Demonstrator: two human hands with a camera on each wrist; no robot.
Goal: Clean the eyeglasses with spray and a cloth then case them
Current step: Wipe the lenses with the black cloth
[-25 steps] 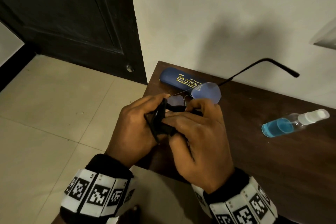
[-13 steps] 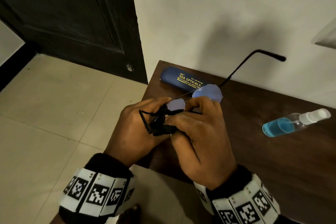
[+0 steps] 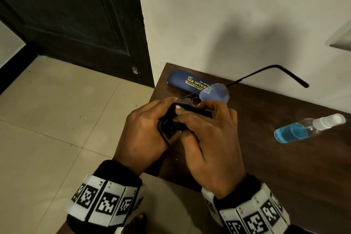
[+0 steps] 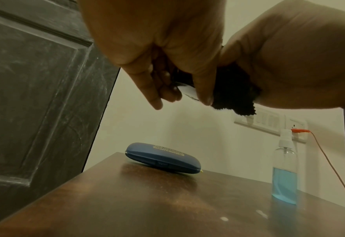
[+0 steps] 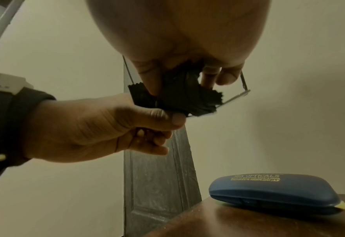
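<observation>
Thin-framed eyeglasses are held above the brown table's left end, one temple reaching right toward the wall. My left hand pinches the frame at the near lens. My right hand pinches a black cloth folded over that lens, which is mostly hidden. In the right wrist view the cloth wraps the lens rim between thumb and fingers. The blue case lies shut by the wall, behind the hands. The spray bottle with blue liquid stands to the right.
A dark door and a tiled floor lie left of the table's edge. The wall runs right behind the case. In the left wrist view a switch panel with an orange cable is behind the bottle.
The glasses have rocked in my hands: the free temple tip rose, then dropped back down to the right. The cloth has shifted over the near lens. Case and bottle have not moved.
</observation>
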